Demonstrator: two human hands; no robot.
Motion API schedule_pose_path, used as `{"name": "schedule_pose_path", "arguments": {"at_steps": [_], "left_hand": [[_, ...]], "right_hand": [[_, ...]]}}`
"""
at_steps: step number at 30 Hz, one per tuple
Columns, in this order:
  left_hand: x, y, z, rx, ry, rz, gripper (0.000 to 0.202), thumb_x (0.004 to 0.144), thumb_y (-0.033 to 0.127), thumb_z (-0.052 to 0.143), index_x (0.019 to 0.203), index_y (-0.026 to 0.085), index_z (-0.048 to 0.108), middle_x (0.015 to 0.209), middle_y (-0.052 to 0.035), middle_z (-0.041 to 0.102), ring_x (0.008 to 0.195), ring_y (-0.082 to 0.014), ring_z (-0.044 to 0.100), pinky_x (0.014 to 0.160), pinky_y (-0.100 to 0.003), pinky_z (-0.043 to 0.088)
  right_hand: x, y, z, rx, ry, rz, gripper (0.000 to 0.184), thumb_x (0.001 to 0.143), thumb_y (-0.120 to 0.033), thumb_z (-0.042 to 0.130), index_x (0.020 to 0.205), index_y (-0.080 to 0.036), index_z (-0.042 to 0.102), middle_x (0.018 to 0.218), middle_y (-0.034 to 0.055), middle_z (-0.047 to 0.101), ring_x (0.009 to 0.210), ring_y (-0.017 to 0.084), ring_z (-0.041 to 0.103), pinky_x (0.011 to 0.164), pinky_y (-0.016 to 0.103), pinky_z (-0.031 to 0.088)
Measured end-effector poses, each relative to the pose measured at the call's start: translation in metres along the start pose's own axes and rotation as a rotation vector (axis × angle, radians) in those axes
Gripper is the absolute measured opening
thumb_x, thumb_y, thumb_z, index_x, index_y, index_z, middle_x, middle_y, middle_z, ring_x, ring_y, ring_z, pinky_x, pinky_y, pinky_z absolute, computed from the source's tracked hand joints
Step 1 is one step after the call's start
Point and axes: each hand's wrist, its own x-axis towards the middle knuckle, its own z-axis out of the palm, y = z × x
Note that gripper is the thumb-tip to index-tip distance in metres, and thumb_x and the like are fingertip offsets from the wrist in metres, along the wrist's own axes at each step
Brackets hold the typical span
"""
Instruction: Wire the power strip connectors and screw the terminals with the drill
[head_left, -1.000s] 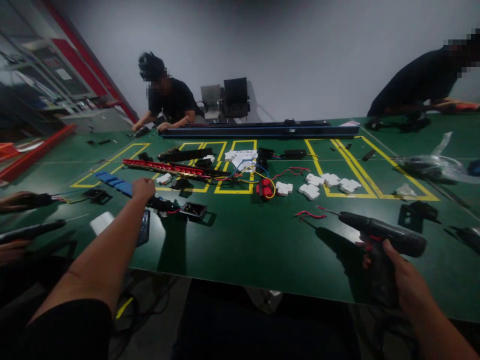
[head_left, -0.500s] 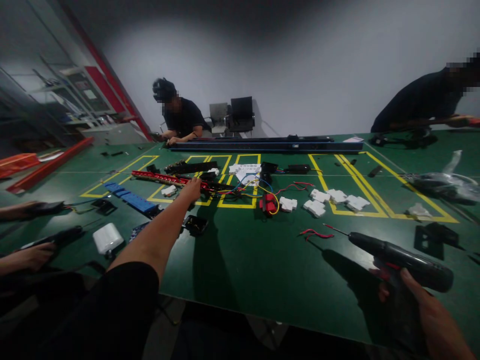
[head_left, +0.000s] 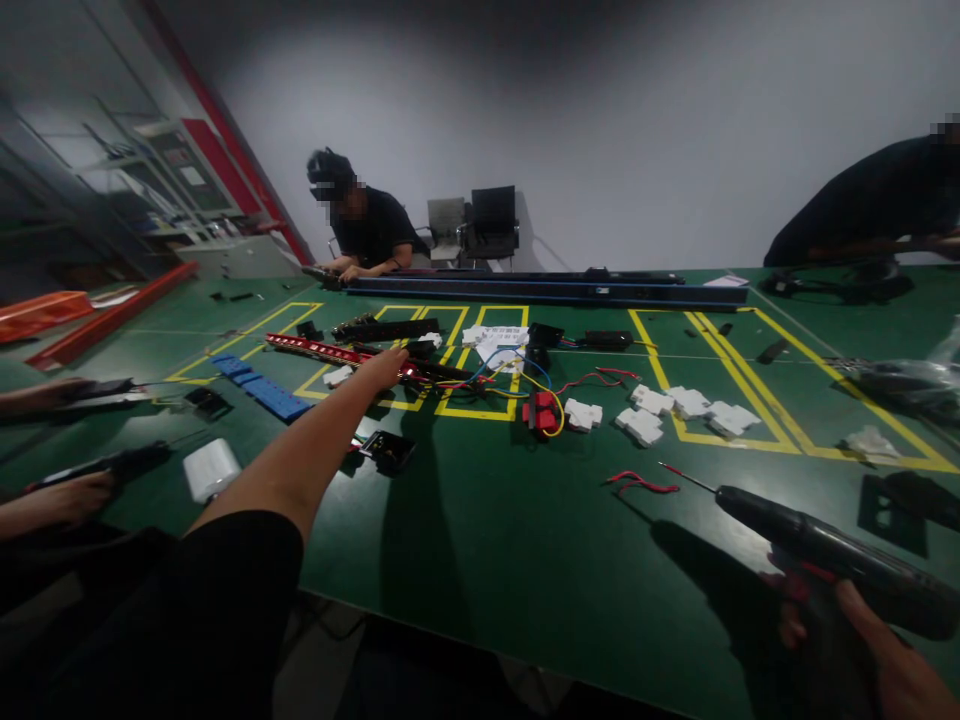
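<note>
My right hand (head_left: 870,640) is wrapped round the grip of a black cordless drill (head_left: 817,545), low at the right. Its long thin bit points left, above the tabletop. My left arm stretches across the table, and my left hand (head_left: 388,368) is closed over the right part of a red slotted strip (head_left: 315,347). What its fingertips hold, if anything, is hidden. Just right of that hand, blue, yellow and red wires lead to a red block (head_left: 543,412). An open black case (head_left: 386,450) lies nearer me, and a loose red wire (head_left: 645,485) lies left of the bit.
White plastic pieces (head_left: 639,427) lie right of the red block. A blue strip (head_left: 274,397) and a white box (head_left: 211,470) are at the left. Long dark rails (head_left: 547,289) line the far side. At the left edge, another person's hand (head_left: 71,500) holds a drill; two people are opposite.
The view has shifted slightly, and the drill in my right hand appears lower and farther right. My left hand stays at the red strip.
</note>
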Motion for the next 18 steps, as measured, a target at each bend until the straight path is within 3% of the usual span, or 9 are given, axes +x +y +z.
{"name": "schedule_pose_path", "arguments": {"at_steps": [5, 10, 14, 18], "left_hand": [[-0.014, -0.005, 0.007, 0.093, 0.026, 0.059, 0.053, 0.079, 0.011, 0.067, 0.131, 0.015, 0.065, 0.138, -0.0219, 0.062, 0.133, -0.0386, 0.057, 0.111, -0.047, 0.048], [-0.035, 0.003, 0.008, 0.146, 0.071, 0.102, 0.044, 0.080, 0.011, 0.067, 0.124, 0.013, 0.068, 0.140, -0.0264, 0.060, 0.130, -0.0431, 0.059, 0.105, -0.051, 0.052], [-0.053, 0.012, 0.006, 0.150, 0.117, 0.102, 0.041, 0.084, 0.012, 0.063, 0.125, 0.011, 0.067, 0.130, -0.0251, 0.064, 0.117, -0.0402, 0.068, 0.094, -0.048, 0.056], [-0.071, 0.017, -0.002, 0.134, 0.145, 0.111, 0.046, 0.086, 0.015, 0.066, 0.131, 0.012, 0.063, 0.122, -0.0216, 0.069, 0.115, -0.0393, 0.070, 0.090, -0.046, 0.056]], "right_hand": [[-0.016, -0.009, 0.003, 0.030, -0.051, 0.019, 0.078, 0.039, -0.076, 0.094, 0.095, -0.025, 0.077, 0.072, 0.0106, 0.075, 0.055, 0.028, 0.070, 0.046, 0.035, 0.058], [-0.021, -0.011, 0.002, 0.048, -0.046, 0.001, 0.084, 0.034, -0.075, 0.098, 0.096, -0.021, 0.078, 0.076, 0.0118, 0.078, 0.064, 0.027, 0.072, 0.051, 0.029, 0.059], [-0.010, -0.003, -0.003, 0.052, -0.064, -0.032, 0.076, 0.040, -0.076, 0.096, 0.091, -0.022, 0.080, 0.072, 0.0124, 0.075, 0.062, 0.026, 0.070, 0.048, 0.028, 0.056], [0.005, 0.007, -0.008, 0.094, -0.104, -0.069, 0.064, 0.056, -0.074, 0.091, 0.093, -0.023, 0.083, 0.075, 0.0138, 0.074, 0.061, 0.024, 0.068, 0.046, 0.028, 0.054]]}}
